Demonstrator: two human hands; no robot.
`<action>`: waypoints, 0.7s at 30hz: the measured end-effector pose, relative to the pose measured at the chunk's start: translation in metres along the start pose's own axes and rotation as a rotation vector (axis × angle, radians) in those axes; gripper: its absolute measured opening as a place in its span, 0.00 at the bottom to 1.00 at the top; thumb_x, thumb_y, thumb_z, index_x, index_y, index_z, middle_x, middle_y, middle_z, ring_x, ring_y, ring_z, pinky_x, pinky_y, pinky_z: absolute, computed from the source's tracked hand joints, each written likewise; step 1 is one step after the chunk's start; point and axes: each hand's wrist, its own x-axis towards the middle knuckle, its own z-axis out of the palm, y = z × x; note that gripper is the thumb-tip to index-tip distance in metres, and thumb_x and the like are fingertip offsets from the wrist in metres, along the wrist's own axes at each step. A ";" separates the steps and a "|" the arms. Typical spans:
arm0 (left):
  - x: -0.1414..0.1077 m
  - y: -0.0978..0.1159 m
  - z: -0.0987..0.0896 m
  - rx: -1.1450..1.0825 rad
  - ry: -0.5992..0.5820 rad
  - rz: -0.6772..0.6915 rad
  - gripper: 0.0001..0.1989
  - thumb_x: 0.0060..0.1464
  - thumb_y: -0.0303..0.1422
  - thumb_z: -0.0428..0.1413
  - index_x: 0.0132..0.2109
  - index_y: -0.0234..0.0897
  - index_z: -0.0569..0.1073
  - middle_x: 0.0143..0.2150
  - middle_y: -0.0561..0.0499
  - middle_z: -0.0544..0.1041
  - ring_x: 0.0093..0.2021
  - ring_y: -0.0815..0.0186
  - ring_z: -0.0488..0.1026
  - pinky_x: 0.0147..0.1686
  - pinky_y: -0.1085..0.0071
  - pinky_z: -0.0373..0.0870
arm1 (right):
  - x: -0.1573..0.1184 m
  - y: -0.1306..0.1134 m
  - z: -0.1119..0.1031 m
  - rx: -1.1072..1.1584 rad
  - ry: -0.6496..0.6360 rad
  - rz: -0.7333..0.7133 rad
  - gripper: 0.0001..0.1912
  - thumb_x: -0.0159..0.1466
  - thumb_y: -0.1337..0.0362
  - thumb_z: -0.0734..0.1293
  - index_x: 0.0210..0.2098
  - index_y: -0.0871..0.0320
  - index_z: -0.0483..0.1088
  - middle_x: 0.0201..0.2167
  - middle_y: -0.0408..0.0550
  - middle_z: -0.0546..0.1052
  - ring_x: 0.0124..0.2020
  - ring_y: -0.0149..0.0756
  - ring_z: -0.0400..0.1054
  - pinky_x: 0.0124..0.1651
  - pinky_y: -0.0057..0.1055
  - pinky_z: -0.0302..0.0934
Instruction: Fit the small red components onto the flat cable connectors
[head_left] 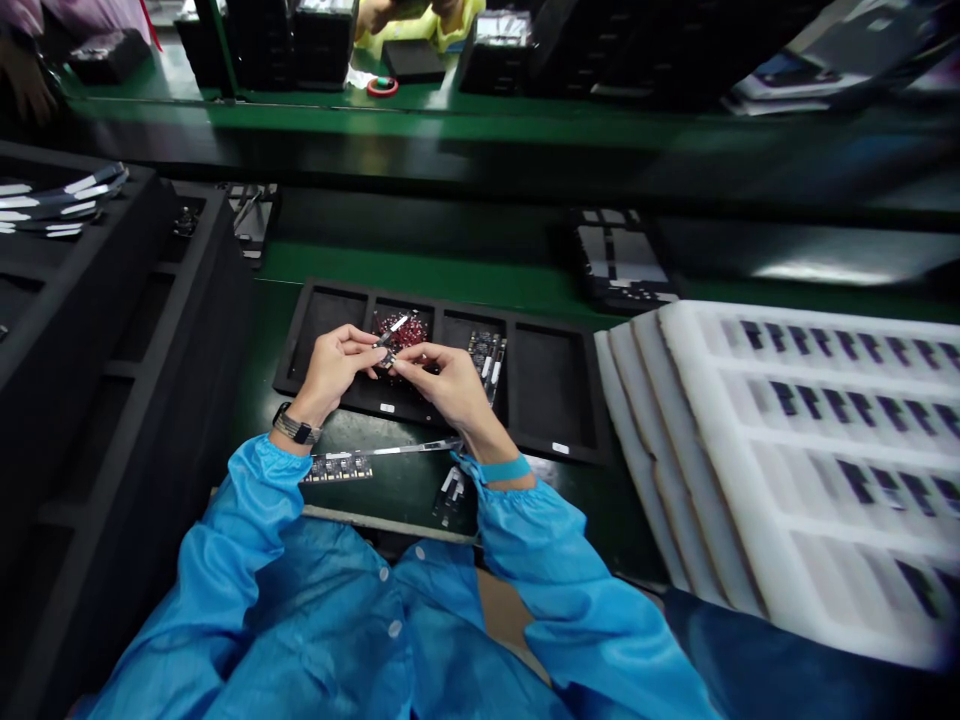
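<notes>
A small dark circuit board (386, 357) with a pale flex strip is pinched between my two hands. The fingertips of my left hand (337, 368) close on its left side, those of my right hand (448, 383) on its right. Both hands hover over a black divided tray (594, 400). Under the fingers, one compartment contains a heap of small red parts (412, 330). Beside my right hand, another compartment holds several narrow boards (489, 352). Near my left wrist, a panel of small boards (339, 468) lies on the green bench; loose dark pieces (451, 490) lie by my right wrist.
Tall black trays (206, 300) stand at the left, with flex strips (64, 205) on top. White foam trays (697, 370) with rows of dark parts lean at the right. Behind sits a dark stack (619, 258). Across the green ledge (315, 115) are other people.
</notes>
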 end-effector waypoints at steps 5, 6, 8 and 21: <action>-0.001 -0.001 0.002 -0.011 -0.015 -0.002 0.19 0.38 0.34 0.75 0.34 0.34 0.75 0.27 0.51 0.81 0.24 0.68 0.76 0.31 0.70 0.73 | 0.000 0.002 -0.001 0.012 -0.010 -0.015 0.18 0.60 0.49 0.78 0.33 0.58 0.81 0.30 0.49 0.84 0.31 0.37 0.73 0.37 0.34 0.67; -0.001 -0.001 0.002 -0.010 -0.012 -0.004 0.19 0.39 0.35 0.75 0.35 0.34 0.75 0.27 0.51 0.81 0.24 0.68 0.76 0.31 0.70 0.73 | 0.000 0.002 0.000 0.016 -0.011 -0.017 0.18 0.60 0.48 0.78 0.33 0.58 0.81 0.31 0.49 0.84 0.31 0.37 0.74 0.37 0.34 0.68; 0.000 -0.001 0.002 -0.005 -0.003 -0.007 0.19 0.39 0.35 0.74 0.35 0.34 0.75 0.27 0.51 0.81 0.25 0.68 0.76 0.32 0.70 0.73 | 0.002 0.003 0.002 0.014 -0.010 -0.024 0.18 0.60 0.48 0.78 0.34 0.58 0.82 0.31 0.50 0.84 0.32 0.38 0.75 0.39 0.35 0.69; -0.006 0.082 0.018 0.238 0.283 0.572 0.12 0.52 0.31 0.70 0.45 0.36 0.82 0.42 0.45 0.86 0.41 0.62 0.84 0.37 0.71 0.78 | -0.009 0.008 -0.104 0.061 0.166 -0.107 0.16 0.63 0.60 0.70 0.49 0.58 0.76 0.38 0.49 0.83 0.30 0.32 0.69 0.37 0.33 0.67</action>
